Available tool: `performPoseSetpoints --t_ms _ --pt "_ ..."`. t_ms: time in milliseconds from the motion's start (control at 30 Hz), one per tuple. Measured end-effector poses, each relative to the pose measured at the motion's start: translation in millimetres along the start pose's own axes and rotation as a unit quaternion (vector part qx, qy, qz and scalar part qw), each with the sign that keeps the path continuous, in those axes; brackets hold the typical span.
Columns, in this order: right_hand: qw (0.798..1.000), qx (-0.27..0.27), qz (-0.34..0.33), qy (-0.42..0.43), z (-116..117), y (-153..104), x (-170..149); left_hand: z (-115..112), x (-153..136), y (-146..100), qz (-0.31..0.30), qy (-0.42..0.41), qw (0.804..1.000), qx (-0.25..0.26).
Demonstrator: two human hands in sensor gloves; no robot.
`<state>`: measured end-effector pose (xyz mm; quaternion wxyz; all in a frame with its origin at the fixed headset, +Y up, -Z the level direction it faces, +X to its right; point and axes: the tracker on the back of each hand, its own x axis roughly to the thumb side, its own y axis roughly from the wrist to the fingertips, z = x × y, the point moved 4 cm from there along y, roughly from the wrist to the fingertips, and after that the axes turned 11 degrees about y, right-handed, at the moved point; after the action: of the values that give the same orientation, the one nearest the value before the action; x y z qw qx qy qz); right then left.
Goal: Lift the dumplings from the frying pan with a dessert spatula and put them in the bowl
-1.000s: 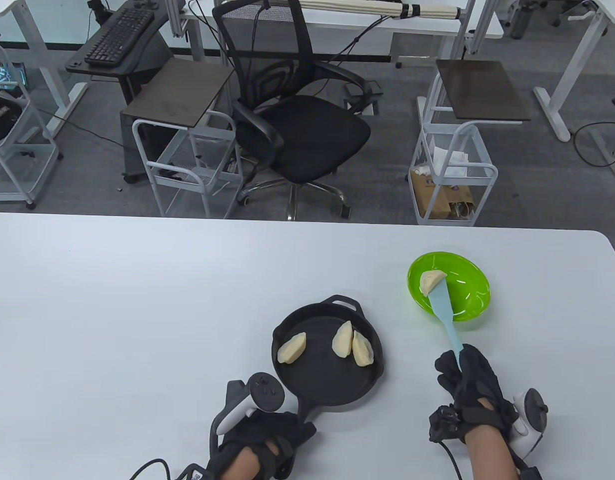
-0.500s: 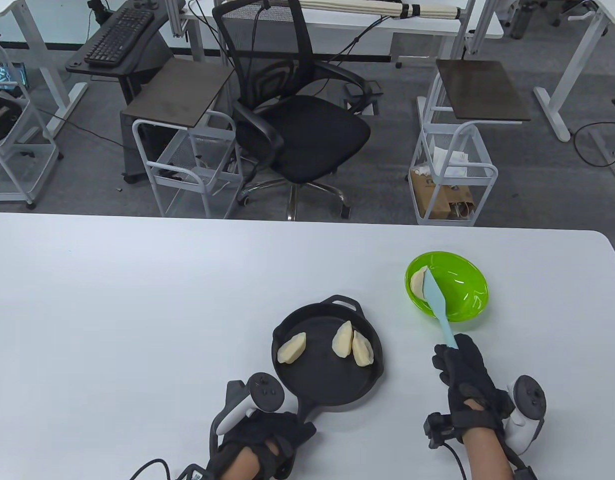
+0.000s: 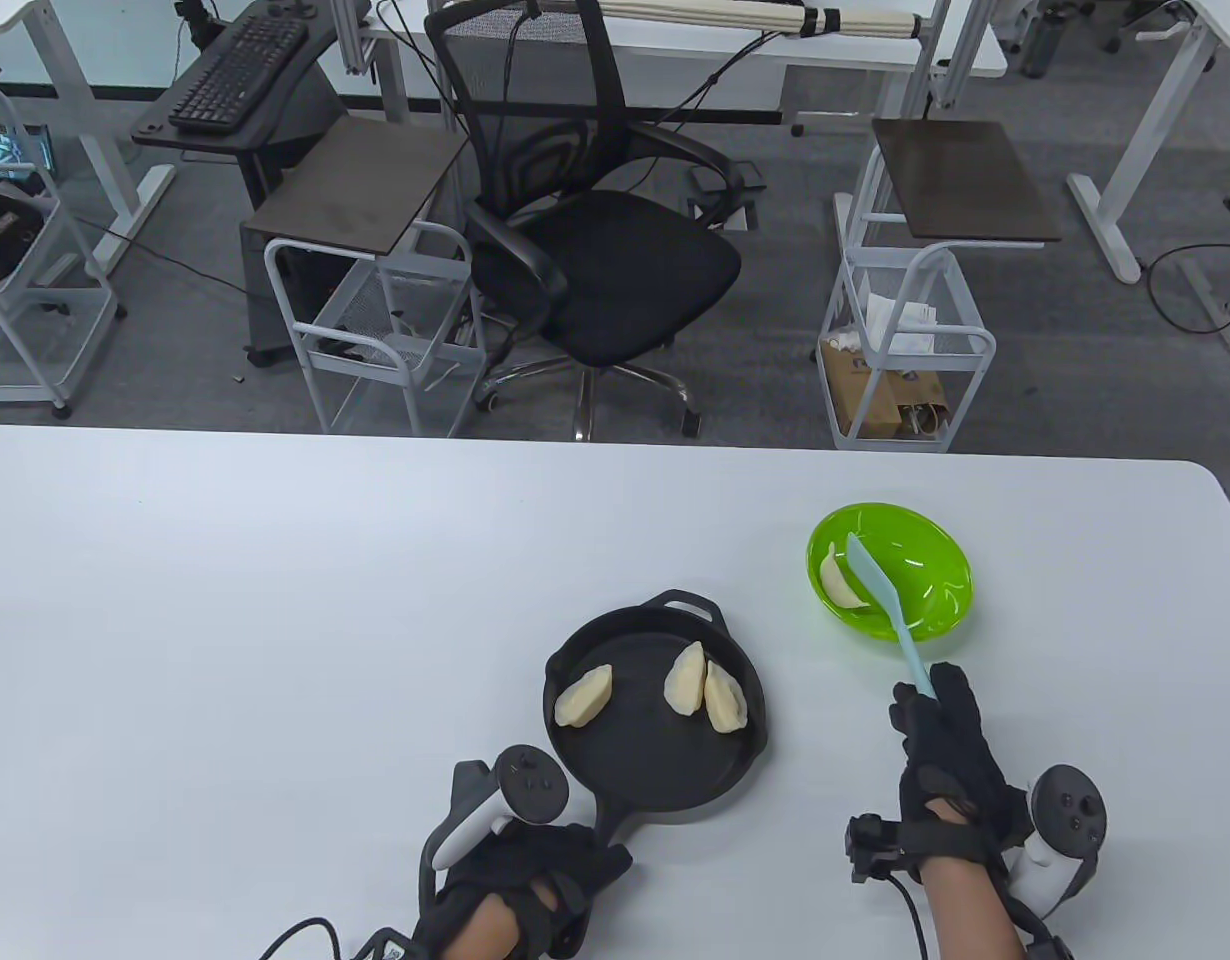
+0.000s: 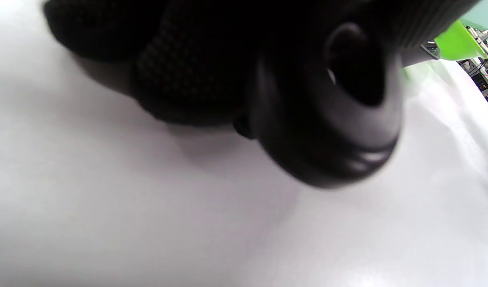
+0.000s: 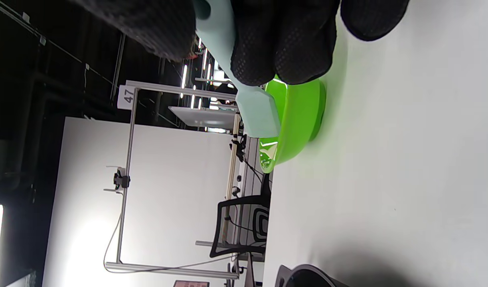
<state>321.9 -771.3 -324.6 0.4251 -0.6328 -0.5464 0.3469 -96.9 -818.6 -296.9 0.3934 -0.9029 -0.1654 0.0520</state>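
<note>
A black frying pan (image 3: 625, 745) on the white table holds three pale dumplings (image 3: 583, 696) (image 3: 686, 678) (image 3: 725, 697). My left hand (image 3: 535, 870) grips the pan's handle (image 4: 327, 115) at the near side. My right hand (image 3: 935, 740) grips the light blue dessert spatula (image 3: 880, 595) by its handle. The blade (image 5: 259, 113) reaches over the green bowl (image 3: 925, 560) and stands tilted. One dumpling (image 3: 837, 583) lies inside the bowl against its left wall, just left of the blade.
The table's (image 3: 275, 620) far edge runs behind the bowl, its rounded corner at the right. Beyond it stand a black office chair (image 3: 595, 240) and white wire carts (image 3: 905, 340).
The spatula tipped and the dumpling slid off its blade into the bowl's left side. My right hand shifted slightly right with the spatula. The left hand and pan stayed still.
</note>
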Motion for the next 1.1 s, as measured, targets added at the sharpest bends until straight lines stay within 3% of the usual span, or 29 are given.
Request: performPoseSetpoints --t_ms 333,1100 --pt "0.997 -0.013 -0.021 0.076 0 -6 7 0 -1 0 -0.001 0.000 1.000 -0.001" --pt "0.994 0.058 -0.046 0.082 24 -17 15 0 -1 0 -0.001 0.000 1.000 -0.001"
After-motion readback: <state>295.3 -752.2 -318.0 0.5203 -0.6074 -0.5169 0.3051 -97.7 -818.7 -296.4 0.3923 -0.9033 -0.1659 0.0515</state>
